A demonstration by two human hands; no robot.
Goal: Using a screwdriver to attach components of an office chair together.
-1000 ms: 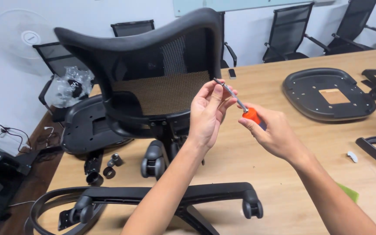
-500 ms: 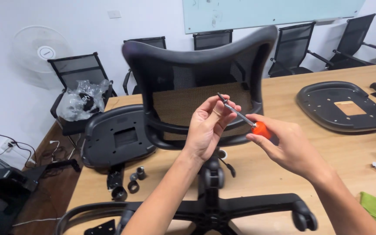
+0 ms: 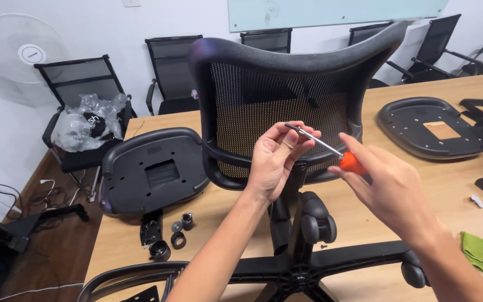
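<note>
My left hand (image 3: pixel 278 159) pinches the metal tip of a screwdriver (image 3: pixel 322 144) between thumb and fingers. My right hand (image 3: pixel 389 193) grips its orange handle (image 3: pixel 352 163). Both hands hover in front of a black mesh chair backrest (image 3: pixel 286 95) standing upright on the wooden table (image 3: pixel 359 223). Below the hands lies a black star-shaped chair base (image 3: pixel 308 263) with castor wheels.
A black seat plate (image 3: pixel 155 168) lies at left on the table, small black parts (image 3: pixel 169 237) beside it. Another seat plate (image 3: pixel 431 127) sits at right, a green cloth (image 3: pixel 481 251) near the right edge. Chairs, a plastic-wrapped bundle (image 3: pixel 90 120) and a fan (image 3: pixel 20 56) stand behind.
The view has shifted left and closer, so the backrest now stands centred behind my hands. My hands keep the same hold on the screwdriver.
</note>
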